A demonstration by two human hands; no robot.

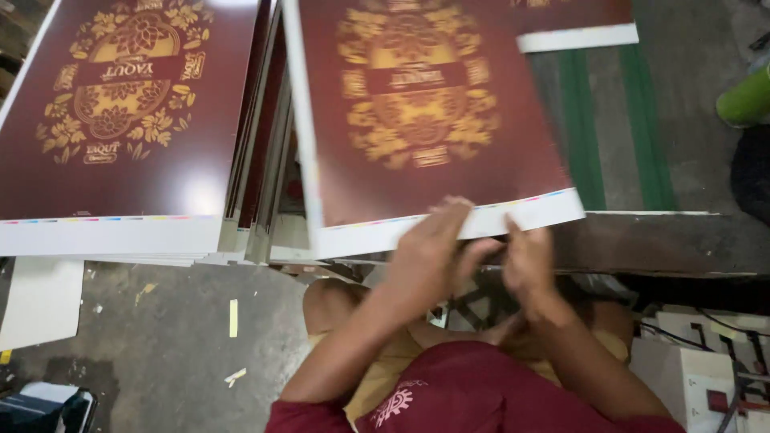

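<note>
A dark desk (674, 240) carries the printed stock; its near edge runs across the middle of the head view, and green strips (618, 120) run along its right part toward the far edge.

On the left part of the desk lies a tall stack of sheets (120, 136), maroon with a gold floral medallion and a white margin along the near edge. The stack overhangs the near edge of the desk slightly. Its exposed side (257, 160) shows many loosely fanned layers.

Just beside it, at the centre of the desk, lies the top sheet (425, 112) of a second pile, of the same maroon and gold print. It is skewed relative to the left stack, and its white margin projects over the near edge. The image is blurred here.

A further maroon sheet (573, 20) sits at the far edge, only partly in view.

The left hand (429, 256) is at the sheet's white near margin, fingers extended and pressed on the top face. The right hand (525, 261) is just beside it, fingers curled at the same edge. Both hands are narrow and appear to hold the sheet's edge; the exact grip cannot be determined owing to blur.

Below the desk, a concrete floor (176, 337) carries paper scraps (233, 318). A green cylinder (746, 98) stands near the desk's right edge.
</note>
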